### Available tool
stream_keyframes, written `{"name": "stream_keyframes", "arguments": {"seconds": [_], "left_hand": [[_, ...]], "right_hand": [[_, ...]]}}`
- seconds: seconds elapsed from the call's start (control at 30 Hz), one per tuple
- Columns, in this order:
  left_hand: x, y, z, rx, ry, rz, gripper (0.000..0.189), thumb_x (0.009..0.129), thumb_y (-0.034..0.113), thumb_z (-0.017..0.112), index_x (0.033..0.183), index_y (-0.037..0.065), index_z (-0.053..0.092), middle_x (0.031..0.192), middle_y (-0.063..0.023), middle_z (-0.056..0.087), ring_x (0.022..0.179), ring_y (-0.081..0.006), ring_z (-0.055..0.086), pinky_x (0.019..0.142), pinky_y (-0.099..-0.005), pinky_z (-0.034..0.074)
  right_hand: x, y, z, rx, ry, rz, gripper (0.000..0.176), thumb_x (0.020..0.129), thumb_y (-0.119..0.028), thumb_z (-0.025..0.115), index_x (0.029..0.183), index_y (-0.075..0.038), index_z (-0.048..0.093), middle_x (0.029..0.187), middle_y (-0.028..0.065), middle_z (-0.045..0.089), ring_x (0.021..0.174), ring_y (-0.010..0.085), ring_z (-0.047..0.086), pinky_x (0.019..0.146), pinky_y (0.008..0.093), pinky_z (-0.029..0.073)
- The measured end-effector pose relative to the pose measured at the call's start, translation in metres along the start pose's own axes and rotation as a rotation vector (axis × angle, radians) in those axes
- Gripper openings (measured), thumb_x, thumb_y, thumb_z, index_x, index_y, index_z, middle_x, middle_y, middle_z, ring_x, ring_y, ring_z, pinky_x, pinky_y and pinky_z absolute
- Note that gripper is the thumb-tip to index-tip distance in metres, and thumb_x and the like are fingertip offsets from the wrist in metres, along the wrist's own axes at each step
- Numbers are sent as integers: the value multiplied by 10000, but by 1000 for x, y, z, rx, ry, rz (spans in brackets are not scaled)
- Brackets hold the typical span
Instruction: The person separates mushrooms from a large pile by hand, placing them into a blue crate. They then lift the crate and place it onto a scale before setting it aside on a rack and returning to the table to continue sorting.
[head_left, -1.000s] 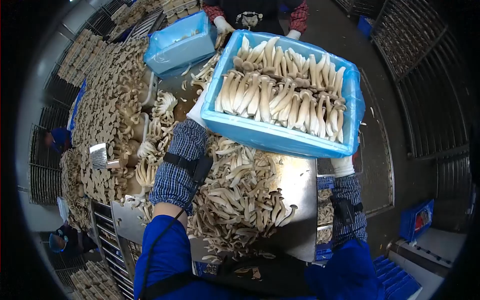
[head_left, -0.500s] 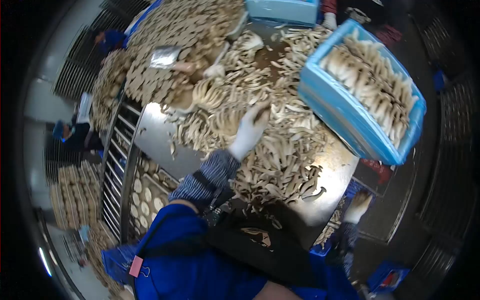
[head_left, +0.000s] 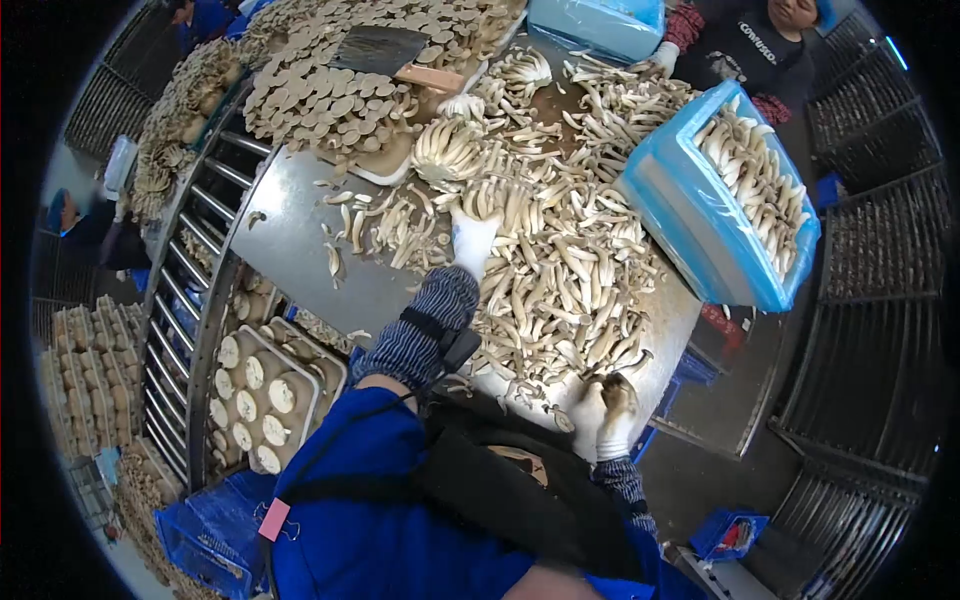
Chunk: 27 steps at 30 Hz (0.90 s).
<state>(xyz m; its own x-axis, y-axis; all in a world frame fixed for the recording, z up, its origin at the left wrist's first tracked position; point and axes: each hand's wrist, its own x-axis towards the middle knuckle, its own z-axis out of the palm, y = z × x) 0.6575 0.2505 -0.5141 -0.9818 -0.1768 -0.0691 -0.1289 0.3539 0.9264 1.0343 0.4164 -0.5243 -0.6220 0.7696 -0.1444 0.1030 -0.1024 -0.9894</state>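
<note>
My left hand (head_left: 474, 240), in a white glove, reaches into the pile of loose mushrooms (head_left: 570, 270) on the steel table (head_left: 290, 225). Its fingers are hidden among the pale stems. A mushroom cluster (head_left: 447, 150) sits just beyond it. At the table's near edge is my right hand (head_left: 618, 418), also white-gloved, with dark-stained fingertips. Its fingers are curled, and what they hold, if anything, I cannot make out. Loose mushrooms lie right by those fingertips.
A blue plastic-lined crate of mushrooms (head_left: 720, 195) leans at the right. A cleaver (head_left: 380, 52) with a wooden handle rests on massed mushroom caps (head_left: 330, 105). Left are a roller conveyor (head_left: 200, 215) and a tray of bottles (head_left: 265, 390). A co-worker (head_left: 745, 50) stands across by another blue crate (head_left: 597, 28).
My left hand has drawn back and to the left into the mushrooms. My right hand has come from beside the table, over the low blue crate, to its near edge. The view has shifted.
</note>
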Motion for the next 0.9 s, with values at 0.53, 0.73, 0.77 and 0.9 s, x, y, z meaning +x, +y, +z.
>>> {"name": "stream_keyframes", "arguments": {"seconds": [0.53,0.73,0.77,0.9], "left_hand": [[-91,4,-92,-607,-355,114,527,758,-11,706,1218,-19,448,1230,-155,538,1084,-259,583,909,-321,519],[-97,-10,-81,-892,-255,139,538,778,-53,689,1250,41,448,1266,-111,514,1098,-217,564,967,-315,472],[-87,-26,-75,-965,-233,24,511,802,-69,671,1261,37,473,1265,-96,543,1092,-202,572,940,-296,482],[-68,-22,-73,-1040,-90,-390,338,904,82,641,1230,45,562,1140,-64,635,1006,-171,614,831,-260,522]], "right_hand": [[73,-31,222,-1311,-298,-1500,605,838,-197,702,1391,-68,494,1435,269,413,1331,403,414,1114,472,362],[57,-32,261,-214,-494,-571,487,867,-241,680,1241,23,514,1113,230,664,1041,369,613,962,400,461],[50,-35,258,-269,-511,-580,545,882,-258,685,1261,50,442,1085,251,650,1013,367,619,908,375,484],[0,-77,259,-135,-478,-369,495,891,-184,605,1322,-4,439,1207,167,555,1093,288,555,950,390,450]]}}
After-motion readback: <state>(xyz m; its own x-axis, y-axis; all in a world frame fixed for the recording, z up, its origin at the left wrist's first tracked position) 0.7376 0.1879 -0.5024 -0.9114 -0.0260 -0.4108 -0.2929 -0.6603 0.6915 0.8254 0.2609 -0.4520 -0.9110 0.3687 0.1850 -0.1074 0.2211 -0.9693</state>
